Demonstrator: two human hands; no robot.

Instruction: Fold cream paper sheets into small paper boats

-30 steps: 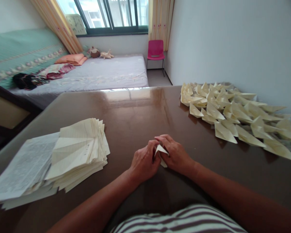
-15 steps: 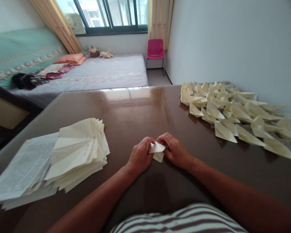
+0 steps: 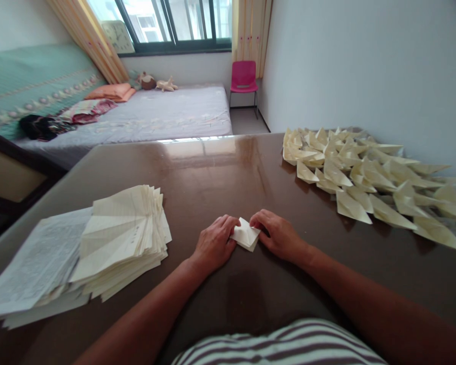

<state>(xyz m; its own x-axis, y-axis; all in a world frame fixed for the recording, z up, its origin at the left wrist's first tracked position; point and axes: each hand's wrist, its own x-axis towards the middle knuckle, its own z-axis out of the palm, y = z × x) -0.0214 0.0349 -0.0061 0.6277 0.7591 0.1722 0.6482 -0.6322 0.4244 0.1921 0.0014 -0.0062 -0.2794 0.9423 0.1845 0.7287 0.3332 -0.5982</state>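
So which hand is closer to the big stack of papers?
The left. The left hand is to the right of the stack of papers, with a gap between; the right hand is farther off, past the small folded paper.

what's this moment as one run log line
left grip: holding folded paper | right grip: touching it | paper stack: table, left | folded pieces: table, right

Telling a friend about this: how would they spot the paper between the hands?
On the brown table, look between the left hand and right hand. Only this folded paper touches fingers, unlike the sheet stack leftward and pointed paper shapes rightward.
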